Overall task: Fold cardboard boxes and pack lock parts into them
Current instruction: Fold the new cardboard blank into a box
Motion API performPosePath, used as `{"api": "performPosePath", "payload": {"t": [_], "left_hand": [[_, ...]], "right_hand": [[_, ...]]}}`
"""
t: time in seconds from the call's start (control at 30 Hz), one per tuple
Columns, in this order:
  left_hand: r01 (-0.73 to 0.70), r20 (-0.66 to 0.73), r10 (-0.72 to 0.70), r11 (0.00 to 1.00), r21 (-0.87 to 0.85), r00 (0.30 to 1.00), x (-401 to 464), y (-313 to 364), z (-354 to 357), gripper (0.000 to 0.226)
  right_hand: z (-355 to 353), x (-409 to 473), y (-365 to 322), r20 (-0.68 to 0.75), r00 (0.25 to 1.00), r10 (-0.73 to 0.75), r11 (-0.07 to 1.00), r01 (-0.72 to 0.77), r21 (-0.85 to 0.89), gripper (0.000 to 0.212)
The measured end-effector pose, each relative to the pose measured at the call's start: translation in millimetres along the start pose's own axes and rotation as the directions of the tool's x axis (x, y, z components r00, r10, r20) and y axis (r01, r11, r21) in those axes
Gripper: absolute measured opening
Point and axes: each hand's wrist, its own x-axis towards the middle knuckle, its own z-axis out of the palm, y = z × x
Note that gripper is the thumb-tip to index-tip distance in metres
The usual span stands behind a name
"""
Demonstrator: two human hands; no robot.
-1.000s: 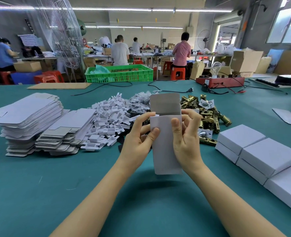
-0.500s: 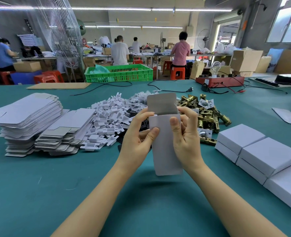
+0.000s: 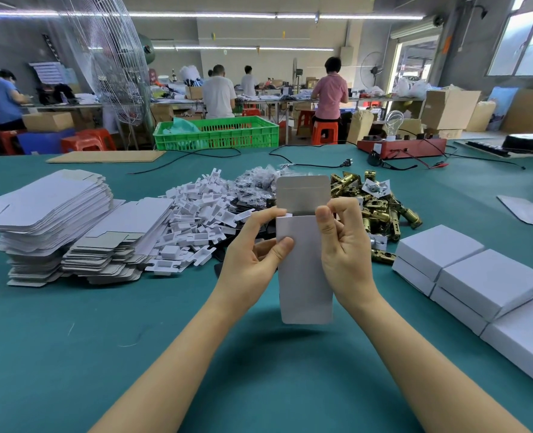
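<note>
Both hands gripping one flat carton blank (image 3: pixel 305 270) upright above bench (image 3: pixel 71 354): left hand (image 3: pixel 252 254), right hand (image 3: pixel 343 248) pinching side edges near top. Long axis vertical, open flap up; brass lock parts (image 3: pixel 380 210) just beyond right hand, nearer it

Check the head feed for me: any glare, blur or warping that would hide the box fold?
Head view: even overhead light, soft shadow under the box on the table; both hands, left and right, sharp, no motion blur. Head view: window at top right blown out; wide-angle bend at the edges, stretching the closed boxes.
</note>
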Motion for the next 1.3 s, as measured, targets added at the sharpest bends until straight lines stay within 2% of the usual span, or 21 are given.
{"api": "performPosePath", "payload": {"t": [0.13,0.23,0.5,0.6,0.7,0.83,1.07,1.2,1.3], "left_hand": [[0.006,-0.005,-0.006,1.000,-0.019,1.000,0,0,1,0.033],[0.036,-0.006,-0.036,0.999,-0.024,0.999,0,-1,-1,0.034],[0.078,-0.018,-0.079,0.997,-0.025,0.997,1,-3,-1,0.036],[0.096,-0.007,-0.096,0.995,-0.021,0.995,1,-4,-3,0.037],[0.100,0.010,-0.100,0.995,-0.008,0.995,2,-3,-4,0.037],[0.112,0.027,-0.112,0.994,0.002,0.993,3,-2,-5,0.038],[0.129,0.026,-0.130,0.992,0.012,0.991,4,-4,-6,0.037],[0.130,0.018,-0.130,0.991,0.010,0.991,5,-6,-7,0.036],[0.125,0.020,-0.125,0.992,0.012,0.992,4,-7,-8,0.037]], "right_hand": [[1,1,-5,-0.035,0.998,-0.051,0.999,0.051,0.001,0.019],[1,1,-4,-0.054,0.991,-0.123,0.990,0.119,-0.073,0.013],[1,2,-3,-0.075,0.990,-0.117,0.988,0.109,-0.110,0.010],[1,3,-7,-0.058,0.997,0.041,0.997,-0.037,0.071,0.021],[-3,10,-10,-0.004,0.973,0.230,0.935,-0.220,0.277,0.034],[-9,16,-13,0.091,0.937,0.336,0.840,-0.342,0.421,0.033],[-8,13,-18,0.130,0.936,0.327,0.848,-0.351,0.397,0.037],[-8,11,-20,0.180,0.932,0.315,0.874,-0.359,0.328,0.008],[-7,11,-20,0.157,0.932,0.328,0.889,-0.361,0.283,0.008]]}}
